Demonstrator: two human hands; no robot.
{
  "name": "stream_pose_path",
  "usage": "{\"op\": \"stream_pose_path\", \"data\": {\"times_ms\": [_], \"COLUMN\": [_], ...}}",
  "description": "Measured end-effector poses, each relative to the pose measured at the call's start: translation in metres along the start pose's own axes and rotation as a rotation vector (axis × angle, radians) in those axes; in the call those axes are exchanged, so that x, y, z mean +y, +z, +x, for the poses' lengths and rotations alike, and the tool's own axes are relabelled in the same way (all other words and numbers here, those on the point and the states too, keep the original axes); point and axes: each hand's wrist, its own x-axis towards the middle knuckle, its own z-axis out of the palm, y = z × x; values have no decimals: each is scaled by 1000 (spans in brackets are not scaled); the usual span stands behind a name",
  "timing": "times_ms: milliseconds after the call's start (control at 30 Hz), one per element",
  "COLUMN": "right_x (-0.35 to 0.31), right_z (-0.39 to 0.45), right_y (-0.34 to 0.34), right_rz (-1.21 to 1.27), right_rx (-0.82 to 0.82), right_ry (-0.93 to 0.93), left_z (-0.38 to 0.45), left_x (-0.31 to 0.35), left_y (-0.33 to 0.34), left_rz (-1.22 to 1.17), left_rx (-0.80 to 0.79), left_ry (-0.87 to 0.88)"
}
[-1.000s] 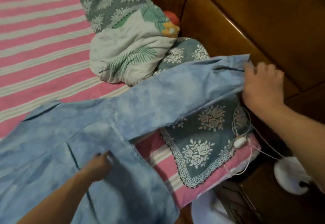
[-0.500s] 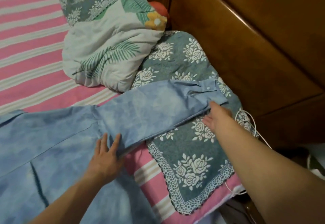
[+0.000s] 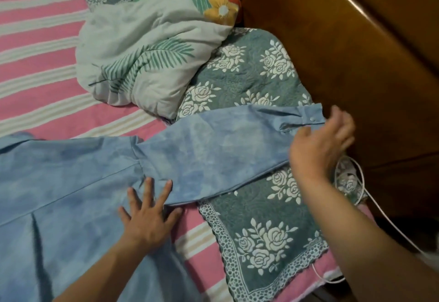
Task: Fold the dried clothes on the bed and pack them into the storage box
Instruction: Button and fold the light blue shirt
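- Since half a second ago, the right hand (image 3: 320,145) has lifted off the end of the sleeve (image 3: 213,149) and now hovers blurred beside the cuff (image 3: 306,117), fingers loosely spread and holding nothing.
- Meanwhile the left hand (image 3: 148,216) stays pressed flat on the blue shirt (image 3: 71,183) near the armpit seam, fingers straight and splayed, gripping nothing.
- Spread across the bed (image 3: 35,64), the blue shirt lies on the pink-and-white striped sheet, its body filling the lower left of the view.
- Its sleeve stretches out to the right, over the edge of the sheet and onto a grey-green rose-patterned pillow (image 3: 261,218).
- At the cuff a small snap button shows; the cuff lies close to the wooden headboard (image 3: 356,52).
- Behind the sleeve, a white quilt with green leaf print (image 3: 147,52) is bunched up, resting partly on the pillow.
- A white cable (image 3: 356,176) loops at the pillow's right edge, just under the right wrist.
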Motion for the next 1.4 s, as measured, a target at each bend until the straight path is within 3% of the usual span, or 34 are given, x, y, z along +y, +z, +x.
{"op": "stream_pose_path", "data": {"times_ms": [67,133,167,233,300,333,400,500,633,700,867,933,1000,1067,1133,1167,1300,1400], "right_x": [-11,0,11,21,5,-15,-63,-118,-124,-102,-91,-114,-126,-104,-56,-26,56,71], "right_z": [-29,-25,-13,-2,-15,-34,-79,-141,-181,-166,-164,-200,-250,-305,-338,-338,-309,-342], "right_y": [16,42,54,64,69,75,87,125,187,210,224,210,185,161,136,130,96,59], "right_rz": [-150,-414,-518,-597,-479,-391,-229,-199,-312,-523,-728,-602,-332,-179,-232,-319,-593,-470], "right_rx": [-265,-538,-612,-646,-479,-374,-281,-415,-573,-632,-615,-607,-561,-617,-730,-737,-668,-615], "right_ry": [-531,-746,-711,-408,-214,-265,-623,-1174,-1560,-1503,-1076,-1022,-1155,-1339,-1417,-1401,-1019,-766], "left_z": [-1,-5,-6,-3,11,19,38,63,80,90,112,110,91,52,-8,-45,-191,-285], "left_x": [-1,-2,-6,-26,-59,-79,-119,-166,-218,-231,-240,-237,-225,-209,-204,-209,-277,-331], "left_y": [-4,-17,-27,-47,-67,-75,-90,-113,-110,-104,-87,-94,-98,-83,-39,-10,107,152], "left_rz": [45,104,100,27,-16,12,111,169,176,138,129,117,112,98,50,29,73,36], "left_rx": [-21,-6,13,79,187,236,278,245,174,190,227,211,262,425,579,574,324,309], "left_ry": [31,95,127,141,81,36,-44,-122,-252,-295,-268,-261,-211,-74,55,82,46,-113]}}
